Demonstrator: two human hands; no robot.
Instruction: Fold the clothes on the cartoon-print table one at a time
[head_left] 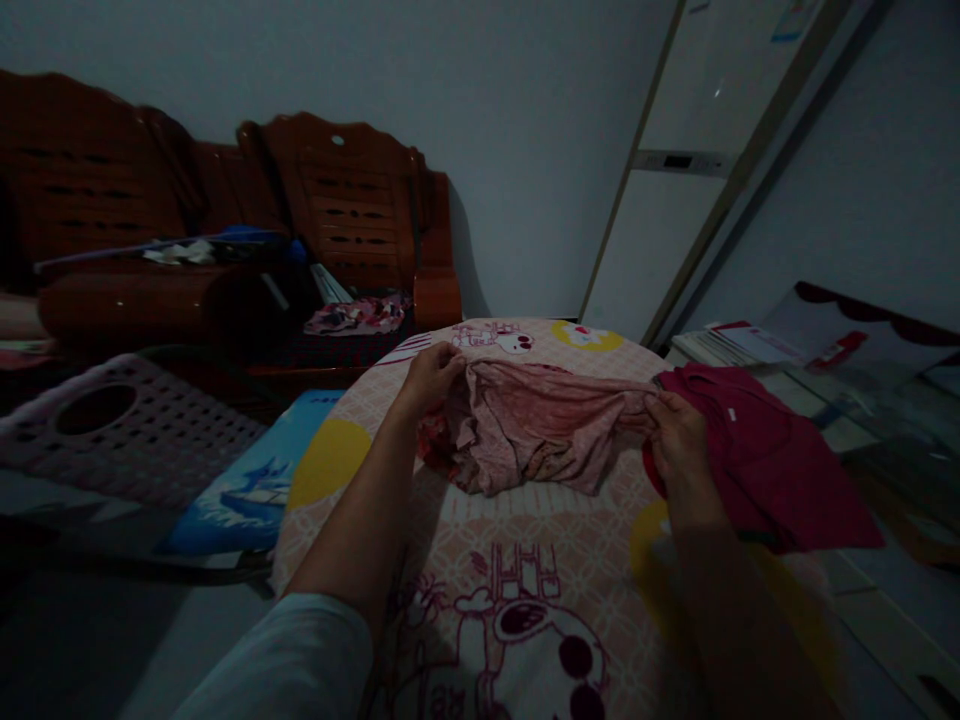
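Note:
A crumpled pink garment (547, 420) is stretched sideways between my two hands, its lower part hanging down to the cloth-covered table (525, 530). At its upper left corner my left hand (435, 378) pinches the fabric. My right hand (676, 430) grips the opposite corner, fingers closed. Partly behind the garment's left side shows a red patterned cloth (439, 440). Beside my right hand lies a dark magenta garment (772, 450), spread over the table's right edge. Exactly what kind of garment I hold cannot be made out.
Wooden seats (345, 210) with clothes on them stand at the back left. A pink woven chair (180, 430) and a blue printed bag (255, 480) are left of the table. Behind on the right are a white cabinet-like unit (675, 230) and stacked papers (720, 345).

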